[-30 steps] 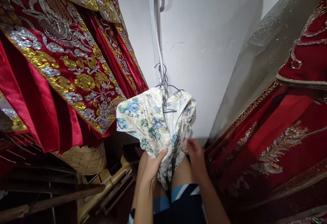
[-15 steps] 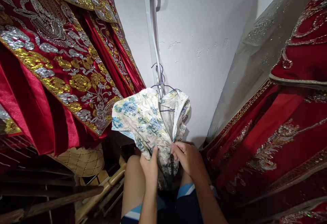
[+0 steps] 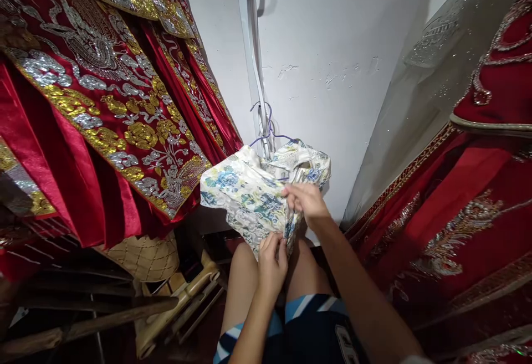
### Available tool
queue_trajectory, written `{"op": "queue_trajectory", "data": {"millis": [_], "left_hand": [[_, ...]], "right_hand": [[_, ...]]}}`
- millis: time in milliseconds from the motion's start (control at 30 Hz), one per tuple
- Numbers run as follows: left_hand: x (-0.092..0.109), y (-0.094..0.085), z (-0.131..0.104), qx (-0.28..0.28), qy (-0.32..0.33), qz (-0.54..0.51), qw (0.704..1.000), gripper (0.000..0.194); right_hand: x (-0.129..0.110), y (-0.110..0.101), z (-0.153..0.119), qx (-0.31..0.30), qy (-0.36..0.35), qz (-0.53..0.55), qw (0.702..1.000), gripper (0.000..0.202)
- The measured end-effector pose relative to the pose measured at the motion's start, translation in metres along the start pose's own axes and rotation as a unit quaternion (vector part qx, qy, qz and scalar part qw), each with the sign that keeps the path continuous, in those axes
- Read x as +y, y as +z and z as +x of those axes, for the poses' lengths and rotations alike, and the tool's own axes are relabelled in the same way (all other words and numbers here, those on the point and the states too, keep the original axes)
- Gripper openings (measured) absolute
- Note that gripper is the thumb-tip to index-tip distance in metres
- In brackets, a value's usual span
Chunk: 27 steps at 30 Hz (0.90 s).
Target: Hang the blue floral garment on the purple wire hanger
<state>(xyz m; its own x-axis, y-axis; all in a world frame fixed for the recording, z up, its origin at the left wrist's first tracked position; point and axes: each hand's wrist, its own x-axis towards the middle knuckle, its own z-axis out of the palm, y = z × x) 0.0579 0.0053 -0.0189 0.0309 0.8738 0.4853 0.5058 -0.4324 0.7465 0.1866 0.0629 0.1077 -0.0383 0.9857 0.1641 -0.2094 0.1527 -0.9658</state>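
The floral blouse (image 3: 249, 200) hung on a purple wire hanger (image 3: 271, 129). The left hand (image 3: 272, 261) pinched its front edge low down and the right hand (image 3: 308, 200) pinched it higher, fingers closed. A sequined red garment (image 3: 137, 131) and a beaded red garment (image 3: 432, 225) flanked it.

Looking like a costume room or dress shop tbh, fancy red garments (image 3: 141, 136) are hanging on 2 sides.
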Motion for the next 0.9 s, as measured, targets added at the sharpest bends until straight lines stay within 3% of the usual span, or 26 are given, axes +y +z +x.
{"op": "queue_trajectory", "data": {"millis": [133, 267, 367, 467, 567, 667, 767, 833, 900], "left_hand": [[-0.022, -0.01, 0.005, -0.051, 0.048, 0.097, 0.993, 0.025], [-0.032, -0.038, 0.035, -0.105, 0.05, 0.135, 0.984, 0.025], [-0.008, -0.069, 0.076, -0.063, 0.093, 0.068, 0.991, 0.022], [0.034, -0.095, 0.123, 0.039, 0.172, 0.029, 0.984, 0.039], [0.067, -0.105, 0.159, 0.014, 0.245, 0.09, 0.965, 0.026], [0.085, -0.105, 0.175, 0.001, 0.295, 0.121, 0.948, 0.017], [0.087, -0.113, 0.179, 0.114, 0.269, 0.056, 0.955, 0.015], [0.077, -0.128, 0.182, 0.223, 0.18, -0.073, 0.955, 0.01], [0.056, -0.146, 0.186, 0.305, 0.065, -0.232, 0.921, 0.008]], "right_hand": [[-0.048, 0.009, 0.05, -0.002, -0.037, 0.064, 0.997, 0.022], [-0.056, 0.023, 0.056, -0.022, -0.075, 0.042, 0.996, 0.023], [-0.047, 0.029, 0.044, -0.061, -0.108, -0.011, 0.992, 0.024], [-0.04, 0.03, 0.035, -0.069, -0.125, -0.05, 0.989, 0.025], [-0.034, 0.027, 0.036, -0.066, -0.141, -0.052, 0.986, 0.027], [-0.022, 0.021, 0.046, -0.053, -0.163, -0.078, 0.982, 0.029], [0.002, 0.014, 0.052, -0.017, -0.145, -0.128, 0.981, 0.028], [0.021, 0.01, 0.047, 0.001, -0.117, -0.136, 0.984, 0.029], [0.039, 0.006, 0.034, -0.005, -0.095, -0.127, 0.987, 0.03]]}}
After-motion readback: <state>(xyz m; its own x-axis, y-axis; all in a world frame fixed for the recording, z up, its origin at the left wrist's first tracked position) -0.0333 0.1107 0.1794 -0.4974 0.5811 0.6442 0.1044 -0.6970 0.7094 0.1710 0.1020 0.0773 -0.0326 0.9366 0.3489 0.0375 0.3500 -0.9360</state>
